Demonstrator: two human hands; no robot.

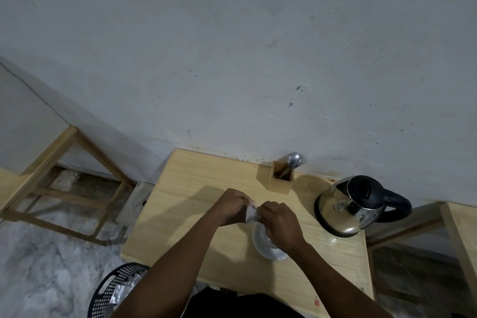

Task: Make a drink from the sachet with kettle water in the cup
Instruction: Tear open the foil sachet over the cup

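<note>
Both hands, left (230, 206) and right (280, 222), grip one sachet (251, 215) above one saucer (260, 242), one kettle (351, 205) nearby.

A light wooden table (185, 188) is set against a pale wall, its top marked by a fine straight grain. On its far edge, close to the wall, a small square wooden holder (280, 180) is stood, with metal cutlery (294, 161) held upright inside. At the right end, a steel kettle (347, 208) with a black lid and black handle is placed, the handle turned to the right. Nearer the front, right of the middle, a white saucer (260, 242) is laid flat on the wood; what rests on it is hidden. The left part of the top is seen as bare wood, crossed by a soft shadow.
</note>
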